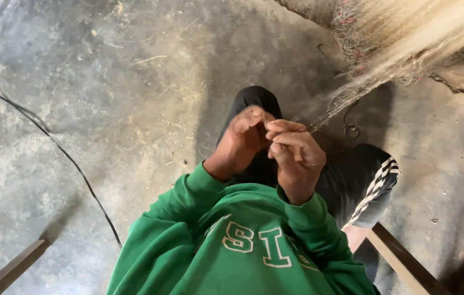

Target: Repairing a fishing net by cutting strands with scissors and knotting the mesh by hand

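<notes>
My left hand (243,139) and my right hand (296,155) meet in front of my chest, fingertips pinched together. Between them runs a thin strand of pale fibre (327,117) that leads up to a large bundle of blond fibres (407,38) at the top right. Both hands close on the strand, the right thumb and forefinger nearest the bundle. My green sweatshirt sleeves (188,202) and dark trousers with white side stripes (377,183) fill the lower middle.
A black cable (51,139) crosses the rough concrete floor at the left. Wooden bars stand at the bottom left (13,267) and bottom right (401,259). A small metal hook (350,128) hangs by the fibres, under a wire mesh (352,38).
</notes>
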